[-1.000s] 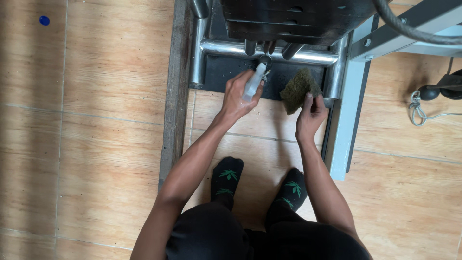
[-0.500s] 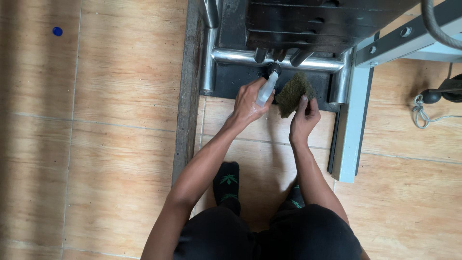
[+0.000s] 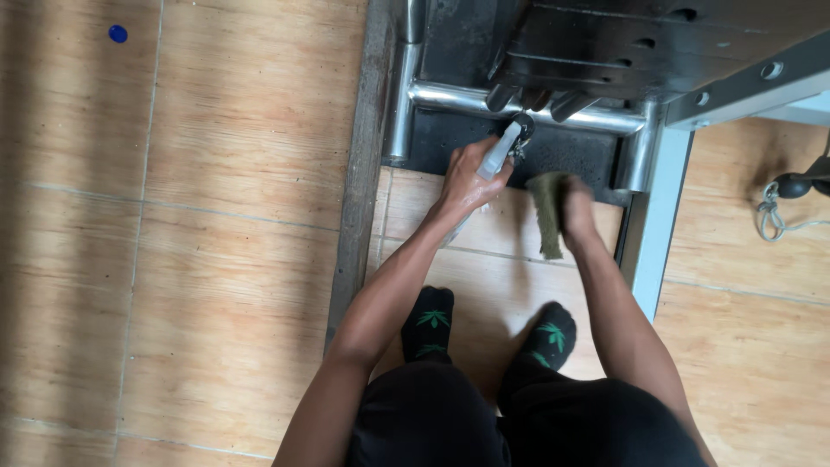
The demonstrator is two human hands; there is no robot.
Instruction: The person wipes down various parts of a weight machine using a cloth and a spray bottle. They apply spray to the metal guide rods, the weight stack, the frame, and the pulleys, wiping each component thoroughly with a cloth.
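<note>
Spray bottle (image 3: 499, 154) sits clasped in the left hand (image 3: 467, 182), nozzle toward the chrome bar (image 3: 484, 99) just beyond the fingers. Right hand (image 3: 577, 210) clutches a green cloth (image 3: 546, 212) beside it. Overspray could likely wet the floor tiles (image 3: 251, 173), risking slipping socks (image 3: 430, 322).

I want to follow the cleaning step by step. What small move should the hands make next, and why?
Probably bring the right hand with the green cloth up onto the chrome bar. The left hand already aims the spray bottle at the bar, while the cloth hangs just below it.
</note>
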